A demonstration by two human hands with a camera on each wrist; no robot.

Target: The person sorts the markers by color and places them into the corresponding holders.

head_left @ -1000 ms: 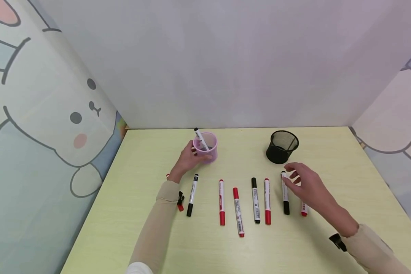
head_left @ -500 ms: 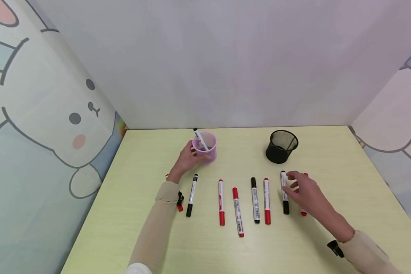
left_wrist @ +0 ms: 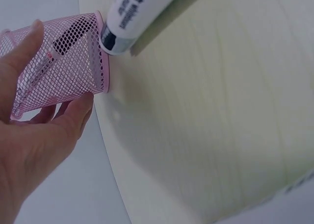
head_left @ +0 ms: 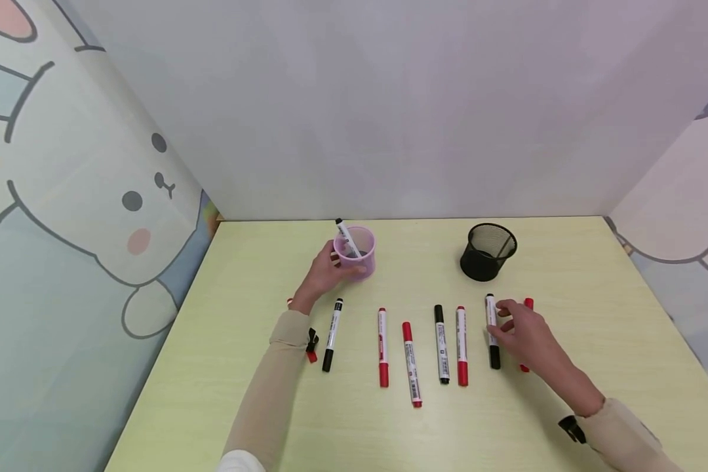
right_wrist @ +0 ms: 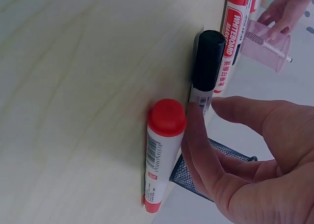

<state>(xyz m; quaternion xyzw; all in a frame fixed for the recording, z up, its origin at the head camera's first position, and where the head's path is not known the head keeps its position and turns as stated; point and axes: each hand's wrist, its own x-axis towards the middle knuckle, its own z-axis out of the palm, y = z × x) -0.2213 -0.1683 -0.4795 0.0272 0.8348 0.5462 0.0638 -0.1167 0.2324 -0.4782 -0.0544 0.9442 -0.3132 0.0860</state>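
Head view: on the desk (head_left: pixel 200 400), the pink cup (head_left: pixel 368 262) stands upright and holds one black-tipped marker (head_left: pixel 347 237), which leans toward its left rim. The left hand (head_left: pixel 321 274) is at the cup's left side, its grip wrapped about the wall, thumb across the near face. The black cup (head_left: pixel 479 267) stands upright, well to the right of the pink cup. The right hand (head_left: pixel 530 335) is to the right of the pink cup and nearer the person, its grip slightly parted, with thumb and forefinger about a black marker (head_left: pixel 491 316) lying on the desk. A red marker (head_left: pixel 528 303) lies partly hidden beneath that hand. Further red and black markers (head_left: pixel 441 344) lie on the pink cup's near side, mostly to its right.

Left wrist view: thumb and fingers bear on opposite sides of the pink cup's mesh; the enclosed marker shows through.

Right wrist view: thumb and forefinger flank the black marker's white barrel, in front of the pink cup; whether they pinch it cannot be told. The red marker lies just beside the fingers.
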